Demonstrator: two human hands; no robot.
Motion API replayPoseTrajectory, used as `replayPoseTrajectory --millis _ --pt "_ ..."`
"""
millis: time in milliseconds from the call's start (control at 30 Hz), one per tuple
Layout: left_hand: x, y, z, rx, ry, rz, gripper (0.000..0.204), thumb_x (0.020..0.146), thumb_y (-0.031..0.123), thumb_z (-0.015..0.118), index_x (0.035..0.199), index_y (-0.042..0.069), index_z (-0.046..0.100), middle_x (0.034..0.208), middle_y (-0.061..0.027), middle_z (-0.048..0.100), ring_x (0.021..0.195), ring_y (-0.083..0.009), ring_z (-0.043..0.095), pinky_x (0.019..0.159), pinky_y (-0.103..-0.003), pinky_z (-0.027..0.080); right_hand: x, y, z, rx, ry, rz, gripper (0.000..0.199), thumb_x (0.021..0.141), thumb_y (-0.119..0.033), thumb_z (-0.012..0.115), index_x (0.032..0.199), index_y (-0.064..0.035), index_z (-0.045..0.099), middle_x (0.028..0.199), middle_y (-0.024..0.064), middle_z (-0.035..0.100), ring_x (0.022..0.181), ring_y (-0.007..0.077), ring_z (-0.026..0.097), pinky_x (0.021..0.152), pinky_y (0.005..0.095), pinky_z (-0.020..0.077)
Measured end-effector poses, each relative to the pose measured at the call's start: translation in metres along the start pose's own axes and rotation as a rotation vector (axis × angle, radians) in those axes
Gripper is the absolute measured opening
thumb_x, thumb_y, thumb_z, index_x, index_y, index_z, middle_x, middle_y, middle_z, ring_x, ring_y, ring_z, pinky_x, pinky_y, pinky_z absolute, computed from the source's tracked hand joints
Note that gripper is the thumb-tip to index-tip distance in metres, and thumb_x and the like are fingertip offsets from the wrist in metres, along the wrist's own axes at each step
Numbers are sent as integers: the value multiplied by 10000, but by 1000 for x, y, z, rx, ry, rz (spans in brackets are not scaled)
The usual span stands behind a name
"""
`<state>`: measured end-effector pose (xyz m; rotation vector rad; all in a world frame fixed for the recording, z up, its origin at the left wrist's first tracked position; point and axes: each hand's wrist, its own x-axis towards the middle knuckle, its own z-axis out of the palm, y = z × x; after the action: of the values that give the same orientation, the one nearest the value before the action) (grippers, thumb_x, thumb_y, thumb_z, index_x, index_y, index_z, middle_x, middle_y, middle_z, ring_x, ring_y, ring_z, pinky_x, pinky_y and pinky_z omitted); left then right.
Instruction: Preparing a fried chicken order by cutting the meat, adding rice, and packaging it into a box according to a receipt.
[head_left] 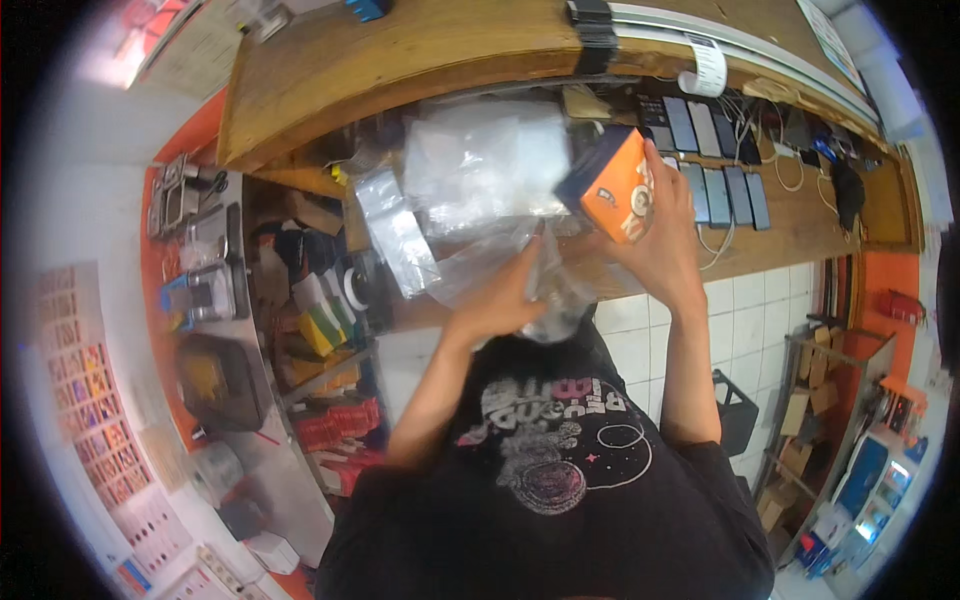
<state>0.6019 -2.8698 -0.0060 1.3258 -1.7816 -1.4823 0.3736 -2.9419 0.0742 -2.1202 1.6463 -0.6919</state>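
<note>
Carton (612,192), orange and dark blue: where is it?

Up in the right hand (662,240), clasped between thumb and fingers, tilted above the wooden workbench (795,235).

And the left hand (500,300)?

Grasping a crumpled clear plastic bag (558,312) near the bench's front edge.

What lies around them?

A pile of transparent plastic sleeves (485,160) beyond the left hand, a long silvery pouch (394,228) left of that pile, and two rows of smartphones (717,195) to the right of the carton.
</note>
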Motion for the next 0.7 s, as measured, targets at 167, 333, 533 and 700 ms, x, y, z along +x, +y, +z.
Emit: replayPoseTrajectory --millis 167,333,533,700 --pt "-5 -10 -27 66 -77 -222 581 755 14 691 1306 -26 514 1106 -131 650 946 -227 636 765 -303 539 -15 -39 24 535 -45 -257 1222 582 -272 904 1535 -36 176 1385 225 378 1282 409 390 1087 460 339" --pt "-31 -57 -54 -198 -243 -243 761 742 -5 704 1447 47 424 1235 -173 639 1021 -263 657 850 -348 551 -39 -13 121 616 -345 -272 1222 605 -194 885 1546 -49 120 1418 244 329 1324 443 347 1117 504 314" --pt "-45 -81 -14 189 8 -296 1072 762 -17 626 1552 53 -95 1613 -259 44 1491 -344 143 1179 -366 232 -77 31 207 -122 -623 -419 924 784 -312 737 1532 -96 239 1356 200 444 1249 387 427 1044 510 360" --pt "-97 -51 -34 209 294 -287 948 769 -82 546 1564 34 43 1607 -251 123 1486 -350 184 1193 -386 221 -78 -7 283 -245 -784 -450 666 859 -296 645 1451 -110 402 1216 140 596 1163 339 531 1019 516 369"
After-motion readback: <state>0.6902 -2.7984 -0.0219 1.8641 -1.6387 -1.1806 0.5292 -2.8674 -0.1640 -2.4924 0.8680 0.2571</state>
